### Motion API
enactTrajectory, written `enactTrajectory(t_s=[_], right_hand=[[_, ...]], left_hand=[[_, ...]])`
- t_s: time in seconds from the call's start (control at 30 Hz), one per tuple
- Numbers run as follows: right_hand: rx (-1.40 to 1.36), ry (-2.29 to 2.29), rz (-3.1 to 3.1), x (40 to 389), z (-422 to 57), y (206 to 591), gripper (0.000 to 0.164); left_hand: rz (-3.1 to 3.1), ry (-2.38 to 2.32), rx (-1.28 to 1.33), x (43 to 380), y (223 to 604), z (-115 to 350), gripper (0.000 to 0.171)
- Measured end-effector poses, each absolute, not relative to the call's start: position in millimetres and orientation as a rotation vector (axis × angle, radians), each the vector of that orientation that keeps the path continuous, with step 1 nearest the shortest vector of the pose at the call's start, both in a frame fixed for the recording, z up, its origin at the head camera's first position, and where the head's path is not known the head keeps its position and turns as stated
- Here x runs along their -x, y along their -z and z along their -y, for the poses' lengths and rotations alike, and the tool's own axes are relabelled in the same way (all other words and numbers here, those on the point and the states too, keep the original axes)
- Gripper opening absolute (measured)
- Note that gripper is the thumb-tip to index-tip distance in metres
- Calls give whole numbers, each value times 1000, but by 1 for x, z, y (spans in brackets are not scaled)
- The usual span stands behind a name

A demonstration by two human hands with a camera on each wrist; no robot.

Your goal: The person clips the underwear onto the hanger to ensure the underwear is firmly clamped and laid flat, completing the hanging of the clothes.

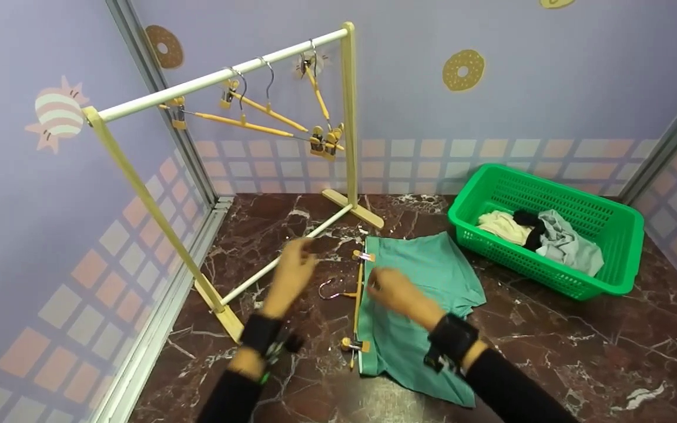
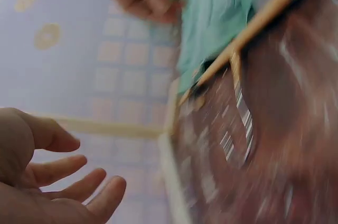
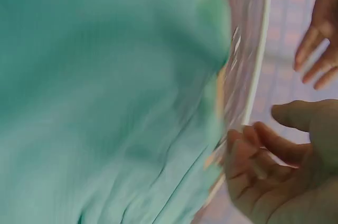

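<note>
Green shorts [image 1: 432,276] lie flat on the dark marbled surface, their waistband towards the left. A yellow clip hanger [image 1: 357,317] runs along that waistband, its upper clip [image 1: 365,256] and lower clip [image 1: 356,345] both on the cloth. Its metal hook [image 1: 332,295] points left. My right hand [image 1: 400,294] hovers over the shorts by the hanger bar, fingers loosely bent and holding nothing. To the left of the hook, my left hand [image 1: 293,271] is raised in the air. Its fingers [image 2: 100,187] are spread and relaxed in the left wrist view, with nothing in them.
A wooden rack with a white top rod [image 1: 197,83] stands at the left, several clip hangers [image 1: 268,126] hanging from it. Its lower bar [image 1: 256,276] passes behind my left hand. At the right, a green basket [image 1: 615,282] holds crumpled clothes [image 1: 567,244]. Patterned walls enclose the surface.
</note>
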State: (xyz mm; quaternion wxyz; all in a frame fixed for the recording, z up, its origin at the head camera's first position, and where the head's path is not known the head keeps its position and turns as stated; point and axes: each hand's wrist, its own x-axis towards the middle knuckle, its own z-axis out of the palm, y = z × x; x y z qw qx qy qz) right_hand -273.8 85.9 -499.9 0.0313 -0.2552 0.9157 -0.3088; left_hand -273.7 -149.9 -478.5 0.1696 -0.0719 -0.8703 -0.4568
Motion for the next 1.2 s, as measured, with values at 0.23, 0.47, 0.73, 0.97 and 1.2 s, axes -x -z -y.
enactTrajectory(t_s=[0.23, 0.47, 0.73, 0.97, 1.2], right_hand=[[637, 759, -2761, 212, -53, 498, 24], [418, 609, -2928, 198, -39, 517, 27], [233, 502, -2945, 210, -34, 524, 31], [278, 425, -2970, 215, -30, 530, 34], [297, 382, -3031, 218, -25, 527, 42]], left_hand=[[2108, 1048, 75, 211, 451, 214, 33], [1872, 1035, -148, 188, 431, 260, 31], [2046, 1246, -207, 194, 426, 297, 64], [2135, 1242, -134, 199, 436, 307, 54], [2105, 1169, -163, 202, 434, 307, 45]])
